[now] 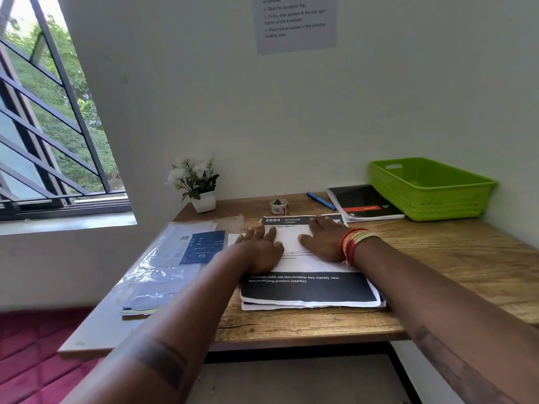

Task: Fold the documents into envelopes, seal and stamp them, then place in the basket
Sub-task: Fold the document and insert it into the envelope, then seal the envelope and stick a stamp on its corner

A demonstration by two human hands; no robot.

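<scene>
Both hands, left hand (pixel 262 243) and right hand (pixel 322 239), pressed flat-fingered on the thin, floppy document (pixel 291 237), best pinched at its six-o'clock edge.

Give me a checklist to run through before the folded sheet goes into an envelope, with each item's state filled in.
1. Both hands on the paper: ok. The left hand and right hand press flat on the top document.
2. Fold finished: cannot tell. The sheet looks doubled over, but the crease is hidden under the hands.
3. Envelopes within reach: ok. The envelope packet lies just left of the stack.
4. Stamps ready: ok. The stamp roll stands behind the papers.
5. Basket ready: ok. The green basket sits at the back right; what it holds cannot be seen.
6. More documents waiting: ok. The stack lies under the top sheet.
</scene>
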